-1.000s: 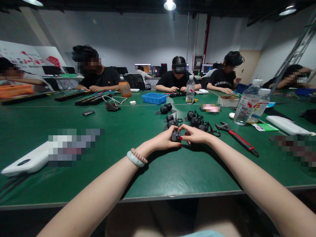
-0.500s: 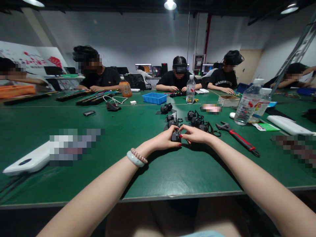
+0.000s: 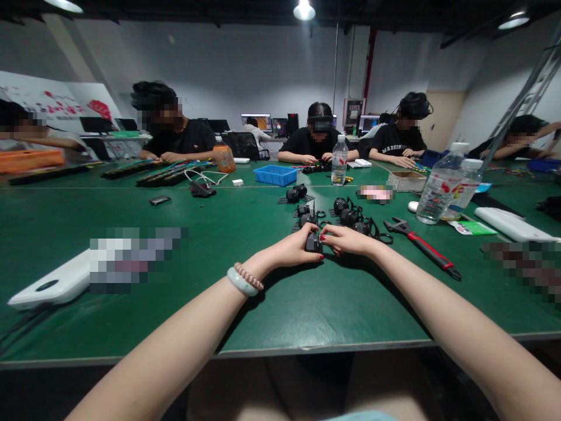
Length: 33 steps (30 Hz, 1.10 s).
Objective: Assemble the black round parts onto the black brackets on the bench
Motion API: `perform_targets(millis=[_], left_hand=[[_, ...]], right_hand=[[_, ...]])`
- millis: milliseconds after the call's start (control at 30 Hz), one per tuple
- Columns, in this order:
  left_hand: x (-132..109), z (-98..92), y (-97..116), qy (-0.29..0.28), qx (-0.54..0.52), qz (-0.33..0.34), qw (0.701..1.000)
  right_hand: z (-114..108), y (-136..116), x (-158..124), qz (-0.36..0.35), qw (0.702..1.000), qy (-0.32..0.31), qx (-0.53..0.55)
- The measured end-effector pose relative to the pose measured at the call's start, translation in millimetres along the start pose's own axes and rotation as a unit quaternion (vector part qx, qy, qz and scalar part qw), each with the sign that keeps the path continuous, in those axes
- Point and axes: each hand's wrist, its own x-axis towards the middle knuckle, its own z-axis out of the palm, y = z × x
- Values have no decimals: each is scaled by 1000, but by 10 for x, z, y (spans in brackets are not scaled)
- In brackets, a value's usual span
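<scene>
Black part is clasped between thumb and fingers of the left grip, just left of the right grip, whose hold on it cannot be made out.

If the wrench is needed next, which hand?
Likely the right hand: the red-and-black wrench lies to its right, nearer to it. The left hand is farther, gripping a small black part.
</scene>
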Motion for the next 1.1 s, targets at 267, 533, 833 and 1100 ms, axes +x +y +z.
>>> perform_targets(millis=[267,533,833,1100], left_hand=[[-6,4,8,0,12,0,1000],[-8,10,0,8,4,-7,1000],[-10,-1,46,6,-9,-21,1000],[-4,-5,38,6,-22,-11,1000]], right_hand=[[8,-9,8,11,1000,6,5],[10,-41,2,21,1000,11,5],[14,28,18,34,999,5,38],[-30,-11,-52,-36,999,-26,7]])
